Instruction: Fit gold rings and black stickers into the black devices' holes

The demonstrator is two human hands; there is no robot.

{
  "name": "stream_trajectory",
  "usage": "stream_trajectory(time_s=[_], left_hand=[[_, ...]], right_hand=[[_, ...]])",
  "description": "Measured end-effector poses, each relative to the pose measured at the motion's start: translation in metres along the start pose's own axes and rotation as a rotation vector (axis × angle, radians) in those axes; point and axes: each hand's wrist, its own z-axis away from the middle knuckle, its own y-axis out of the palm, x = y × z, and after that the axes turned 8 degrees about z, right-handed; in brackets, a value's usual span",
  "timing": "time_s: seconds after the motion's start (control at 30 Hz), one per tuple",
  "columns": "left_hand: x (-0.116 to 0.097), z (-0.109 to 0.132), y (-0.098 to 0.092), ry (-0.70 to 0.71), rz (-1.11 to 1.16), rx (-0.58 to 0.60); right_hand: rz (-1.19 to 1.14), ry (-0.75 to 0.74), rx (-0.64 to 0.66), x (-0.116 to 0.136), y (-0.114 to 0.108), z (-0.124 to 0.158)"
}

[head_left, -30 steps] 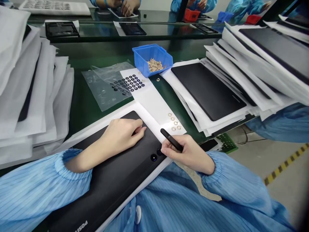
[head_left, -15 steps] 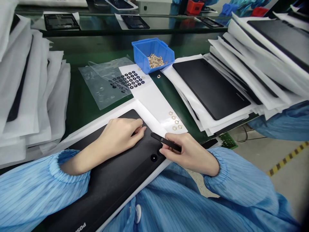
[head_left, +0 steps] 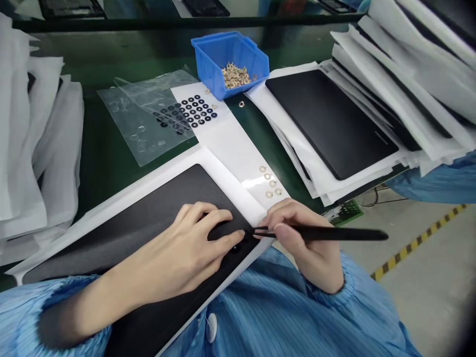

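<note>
A black tablet back cover point(head_left: 122, 233) lies on white sheeting in front of me. My left hand point(head_left: 197, 243) rests on it with the fingers spread, the index fingertip beside the round camera openings point(head_left: 235, 247) near the right corner. In my right hand point(head_left: 316, 258) is a pair of black tweezers point(head_left: 342, 233), held between thumb and fingers. Their slightly parted tips point left and reach the cover's corner by that fingertip. Whether anything sits between the tips is too small to tell.
Beyond the cover lies a white backing strip point(head_left: 241, 144) with black rings and several tan rings. A blue bin point(head_left: 208, 64) holds small tan pieces. Paper-wrapped stacks stand left point(head_left: 52, 148) and right point(head_left: 401, 84), with another black cover point(head_left: 327, 124) on the right.
My left hand has opened from a curled shape and moved down toward the camera openings. The tweezers have turned around in my right hand, so their tips now point left at the cover.
</note>
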Motion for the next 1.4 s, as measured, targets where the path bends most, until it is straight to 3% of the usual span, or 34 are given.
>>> stream_trajectory(time_s=[0.3,0.93,1.2,1.4], left_hand=[[-0.001,0.002,0.000,0.053,-0.001,-0.001],[-0.001,0.000,-0.001,0.046,0.012,-0.015],[-0.001,-0.001,0.000,0.037,0.019,-0.011],[-0.002,-0.001,0.000,0.042,0.015,-0.015]], right_hand=[[-0.003,0.072,-0.151,0.006,0.021,0.008],[0.098,0.075,-0.090,0.012,0.019,0.004],[0.036,0.153,-0.182,0.012,0.025,0.007],[0.075,0.127,-0.162,0.012,0.023,0.006]])
